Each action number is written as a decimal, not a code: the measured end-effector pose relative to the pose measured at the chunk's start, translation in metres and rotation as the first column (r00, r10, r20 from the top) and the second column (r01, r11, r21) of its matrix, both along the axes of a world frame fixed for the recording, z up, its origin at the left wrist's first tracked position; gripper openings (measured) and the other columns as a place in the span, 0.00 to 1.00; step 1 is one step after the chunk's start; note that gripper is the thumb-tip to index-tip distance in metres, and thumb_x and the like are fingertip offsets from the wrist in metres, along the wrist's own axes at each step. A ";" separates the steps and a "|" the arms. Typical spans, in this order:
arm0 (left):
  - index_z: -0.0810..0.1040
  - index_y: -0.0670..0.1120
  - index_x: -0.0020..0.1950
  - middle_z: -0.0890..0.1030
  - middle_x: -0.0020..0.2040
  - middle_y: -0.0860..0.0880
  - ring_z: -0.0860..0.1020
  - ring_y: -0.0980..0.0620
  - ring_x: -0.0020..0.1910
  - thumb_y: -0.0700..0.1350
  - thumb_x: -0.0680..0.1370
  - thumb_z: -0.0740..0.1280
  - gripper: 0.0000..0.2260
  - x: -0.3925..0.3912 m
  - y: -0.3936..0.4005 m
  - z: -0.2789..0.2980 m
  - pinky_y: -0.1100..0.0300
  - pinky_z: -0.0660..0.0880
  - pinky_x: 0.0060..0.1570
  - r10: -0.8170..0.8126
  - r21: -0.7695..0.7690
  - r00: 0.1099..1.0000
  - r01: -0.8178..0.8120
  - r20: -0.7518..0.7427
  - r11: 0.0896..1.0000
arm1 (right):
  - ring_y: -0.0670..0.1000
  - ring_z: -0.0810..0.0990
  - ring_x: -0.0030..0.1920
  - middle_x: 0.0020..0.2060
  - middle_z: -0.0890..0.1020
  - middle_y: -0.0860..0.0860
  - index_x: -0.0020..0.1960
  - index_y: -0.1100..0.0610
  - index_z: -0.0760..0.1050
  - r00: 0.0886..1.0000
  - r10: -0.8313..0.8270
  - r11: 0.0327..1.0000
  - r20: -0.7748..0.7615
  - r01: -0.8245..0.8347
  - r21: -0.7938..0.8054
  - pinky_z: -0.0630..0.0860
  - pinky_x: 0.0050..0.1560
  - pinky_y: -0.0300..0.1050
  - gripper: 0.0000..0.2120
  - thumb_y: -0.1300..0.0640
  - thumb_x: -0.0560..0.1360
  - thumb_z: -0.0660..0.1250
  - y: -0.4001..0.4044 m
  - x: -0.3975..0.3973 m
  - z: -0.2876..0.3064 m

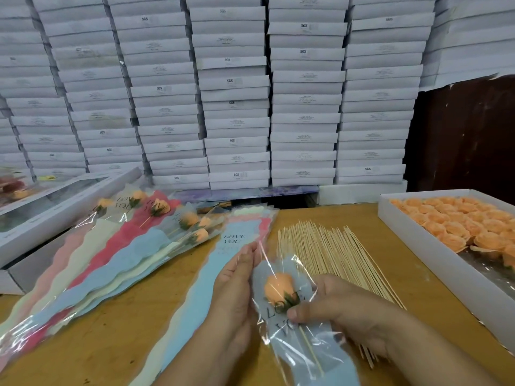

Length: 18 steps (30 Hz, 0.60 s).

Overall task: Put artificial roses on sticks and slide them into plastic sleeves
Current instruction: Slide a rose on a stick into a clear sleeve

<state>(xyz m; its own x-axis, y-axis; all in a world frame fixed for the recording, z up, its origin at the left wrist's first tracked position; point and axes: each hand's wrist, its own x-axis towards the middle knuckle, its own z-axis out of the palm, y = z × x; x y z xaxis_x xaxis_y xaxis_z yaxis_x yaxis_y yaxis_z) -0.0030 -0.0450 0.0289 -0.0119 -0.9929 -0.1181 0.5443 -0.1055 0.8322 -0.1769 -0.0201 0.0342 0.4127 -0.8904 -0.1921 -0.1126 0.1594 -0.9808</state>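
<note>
The step in hand looks like the sleeving itself: an orange rose (pixel 278 288) on its stick (pixel 310 351) already lies inside a pale blue plastic sleeve (pixel 299 341) printed "LOVE YOU", low in the centre of the frame.

The right hand (pixel 351 313) has its grip closed on the sleeve — thumb on top, just below the green leaves at the rose's base, pinching the stem through the film, fingers curled underneath. The left hand (pixel 237 288) is nearly flat, fingers straight and together, pressed along the sleeve's left edge; it steadies the sleeve and does not clamp it, its grip open.

The rose seems seated near the wide end, so the next move probably calls for settling the stick straight down the sleeve's length, then laying it with the finished pile (pixel 133 240) at centre left of the table (pixel 125 330).

For the following one, bare sticks (pixel 331 254) lie fanned right of centre, loose roses fill the white box (pixel 423 263) at the right edge, and empty sleeves (pixel 231 246) lie stacked just left of the hands.
</note>
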 end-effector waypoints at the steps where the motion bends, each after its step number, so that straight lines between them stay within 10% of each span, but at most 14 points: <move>1: 0.83 0.43 0.60 0.85 0.55 0.40 0.84 0.41 0.53 0.49 0.79 0.67 0.14 0.000 0.001 0.000 0.43 0.79 0.57 -0.043 0.010 0.999 0.043 0.025 0.999 | 0.50 0.87 0.43 0.44 0.87 0.55 0.46 0.56 0.84 0.998 -0.057 0.998 0.011 0.057 -0.007 0.80 0.39 0.38 0.07 0.63 0.69 0.77 -0.001 -0.002 -0.001; 8: 0.79 0.40 0.64 0.84 0.57 0.37 0.84 0.42 0.52 0.47 0.71 0.76 0.23 -0.006 0.016 -0.004 0.50 0.84 0.44 -0.421 0.106 0.879 0.407 0.224 0.907 | 0.57 0.87 0.41 0.43 0.87 0.59 0.51 0.61 0.82 0.876 -0.427 0.885 0.222 0.456 -0.094 0.81 0.33 0.43 0.08 0.61 0.72 0.74 -0.008 -0.013 0.004; 13: 0.87 0.42 0.53 0.86 0.52 0.41 0.85 0.46 0.49 0.43 0.72 0.78 0.11 -0.008 0.024 -0.008 0.48 0.78 0.60 -0.607 0.200 0.665 0.586 0.434 0.785 | 0.63 0.86 0.45 0.45 0.87 0.60 0.54 0.62 0.80 0.789 -0.543 0.810 0.289 0.583 -0.070 0.81 0.49 0.58 0.11 0.59 0.74 0.72 -0.014 -0.019 0.001; 18: 0.86 0.40 0.55 0.86 0.53 0.40 0.85 0.41 0.53 0.41 0.75 0.75 0.11 -0.008 0.023 -0.002 0.46 0.78 0.62 -0.522 0.177 0.724 0.500 0.452 0.848 | 0.57 0.86 0.41 0.43 0.87 0.58 0.52 0.62 0.82 0.860 -0.454 0.875 0.235 0.480 -0.068 0.80 0.38 0.46 0.11 0.56 0.74 0.73 -0.015 -0.018 0.000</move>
<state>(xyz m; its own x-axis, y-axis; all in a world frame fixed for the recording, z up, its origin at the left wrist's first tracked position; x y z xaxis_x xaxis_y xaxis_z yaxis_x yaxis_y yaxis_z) -0.0105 -0.0222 0.0267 -0.4491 -0.8469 -0.2848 -0.0547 -0.2921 0.9548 -0.1946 -0.0348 0.0343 -0.0392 -0.9988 -0.0286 0.1514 0.0223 -0.9882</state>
